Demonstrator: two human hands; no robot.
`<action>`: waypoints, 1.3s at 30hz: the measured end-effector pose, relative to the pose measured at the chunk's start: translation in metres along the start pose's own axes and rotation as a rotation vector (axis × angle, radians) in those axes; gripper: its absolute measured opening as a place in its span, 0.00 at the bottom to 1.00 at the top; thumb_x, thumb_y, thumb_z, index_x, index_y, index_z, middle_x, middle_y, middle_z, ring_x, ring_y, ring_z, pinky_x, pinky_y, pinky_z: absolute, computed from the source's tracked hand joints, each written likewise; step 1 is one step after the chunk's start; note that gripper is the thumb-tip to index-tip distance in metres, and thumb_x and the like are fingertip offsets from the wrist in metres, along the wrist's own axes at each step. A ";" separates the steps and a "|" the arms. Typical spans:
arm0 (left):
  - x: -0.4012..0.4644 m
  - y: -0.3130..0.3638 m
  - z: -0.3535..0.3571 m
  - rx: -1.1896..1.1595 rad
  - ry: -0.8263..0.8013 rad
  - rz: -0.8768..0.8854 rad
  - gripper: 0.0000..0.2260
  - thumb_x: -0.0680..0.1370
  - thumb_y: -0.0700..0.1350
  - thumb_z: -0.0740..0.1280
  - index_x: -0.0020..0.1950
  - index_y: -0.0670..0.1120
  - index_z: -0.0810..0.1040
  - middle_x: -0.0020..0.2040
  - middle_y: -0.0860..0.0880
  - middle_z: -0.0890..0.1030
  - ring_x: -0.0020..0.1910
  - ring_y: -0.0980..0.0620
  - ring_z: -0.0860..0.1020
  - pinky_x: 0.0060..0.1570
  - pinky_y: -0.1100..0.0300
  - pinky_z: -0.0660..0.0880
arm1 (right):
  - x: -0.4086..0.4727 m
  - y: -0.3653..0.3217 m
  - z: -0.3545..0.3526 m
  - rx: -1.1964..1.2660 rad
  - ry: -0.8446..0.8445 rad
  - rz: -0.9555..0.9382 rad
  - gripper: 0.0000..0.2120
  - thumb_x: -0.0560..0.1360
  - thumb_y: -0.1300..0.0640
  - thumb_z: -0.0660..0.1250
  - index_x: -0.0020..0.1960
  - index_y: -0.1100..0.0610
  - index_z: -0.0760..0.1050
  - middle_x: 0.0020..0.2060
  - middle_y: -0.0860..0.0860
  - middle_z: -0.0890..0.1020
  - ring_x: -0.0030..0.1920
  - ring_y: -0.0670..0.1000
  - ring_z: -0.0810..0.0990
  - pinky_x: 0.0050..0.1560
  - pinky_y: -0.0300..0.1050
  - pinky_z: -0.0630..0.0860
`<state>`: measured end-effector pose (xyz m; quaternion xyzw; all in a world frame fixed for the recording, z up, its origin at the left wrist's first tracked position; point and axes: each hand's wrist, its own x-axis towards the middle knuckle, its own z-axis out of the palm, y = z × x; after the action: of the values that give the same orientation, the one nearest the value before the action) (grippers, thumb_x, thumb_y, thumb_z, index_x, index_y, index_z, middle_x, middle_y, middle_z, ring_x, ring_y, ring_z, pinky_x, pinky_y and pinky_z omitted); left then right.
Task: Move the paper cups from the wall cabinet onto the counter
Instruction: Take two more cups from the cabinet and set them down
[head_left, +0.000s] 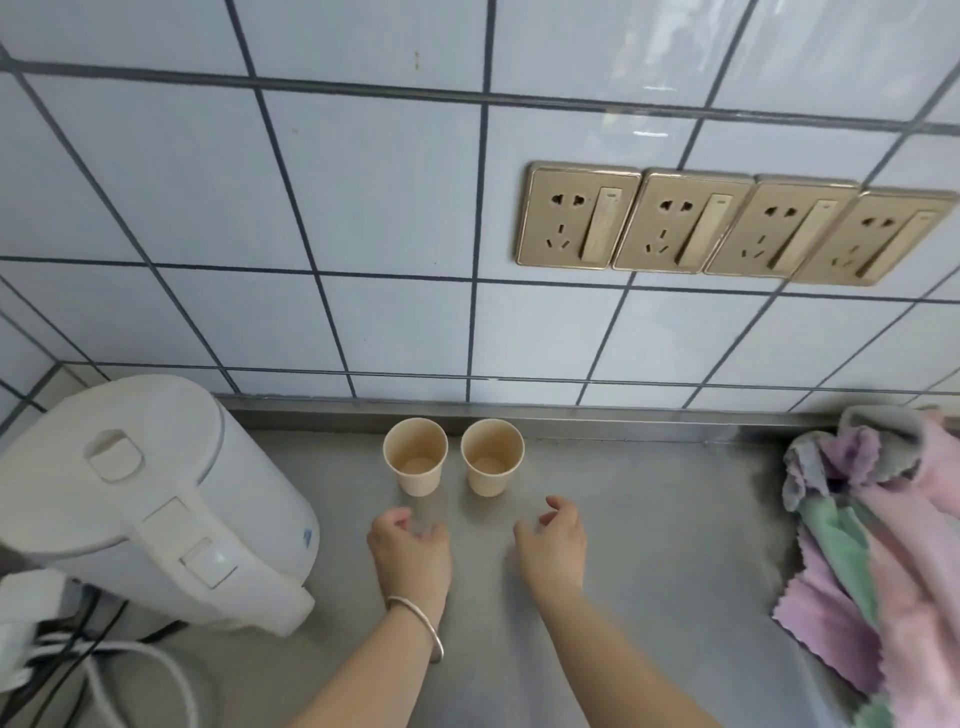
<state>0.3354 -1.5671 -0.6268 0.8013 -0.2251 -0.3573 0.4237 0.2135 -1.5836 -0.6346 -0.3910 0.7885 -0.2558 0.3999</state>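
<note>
Two beige paper cups stand upright and empty, side by side on the steel counter (649, 519) close to the tiled wall: the left cup (415, 456) and the right cup (492, 456). My left hand (410, 551), with a silver bangle on the wrist, hovers just in front of the left cup, fingers curled apart and holding nothing. In front of the right cup, my right hand (553, 543) is likewise open and clear of it. The wall cabinet is out of view.
A white electric kettle (156, 499) stands at the left with cables (93, 649) in front of it. Crumpled pink, green and grey cloths (878, 535) lie at the right edge. A row of gold wall sockets (727, 223) sits above the counter.
</note>
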 end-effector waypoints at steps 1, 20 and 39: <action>-0.009 0.001 0.001 0.016 -0.044 0.017 0.17 0.70 0.36 0.70 0.57 0.38 0.74 0.57 0.39 0.76 0.42 0.47 0.73 0.47 0.57 0.70 | -0.006 0.004 -0.006 0.016 0.015 0.018 0.24 0.72 0.59 0.63 0.68 0.57 0.65 0.58 0.54 0.75 0.62 0.55 0.72 0.59 0.48 0.70; -0.378 0.003 0.016 0.293 -1.389 0.622 0.15 0.74 0.38 0.67 0.60 0.40 0.71 0.48 0.46 0.75 0.46 0.48 0.74 0.38 0.64 0.66 | -0.297 0.175 -0.263 0.465 0.930 0.295 0.21 0.73 0.51 0.65 0.65 0.55 0.68 0.51 0.51 0.78 0.52 0.54 0.78 0.53 0.47 0.73; -0.869 -0.260 -0.354 0.516 -2.584 0.901 0.16 0.74 0.43 0.68 0.61 0.44 0.71 0.51 0.47 0.79 0.50 0.47 0.78 0.54 0.49 0.77 | -0.918 0.416 -0.298 0.499 1.865 0.778 0.16 0.75 0.50 0.63 0.61 0.52 0.67 0.52 0.51 0.75 0.51 0.51 0.74 0.51 0.45 0.74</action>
<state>0.0619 -0.6661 -0.3769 -0.1785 -0.7472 -0.6191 -0.1628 0.1384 -0.5682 -0.3740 0.3369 0.7811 -0.4656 -0.2439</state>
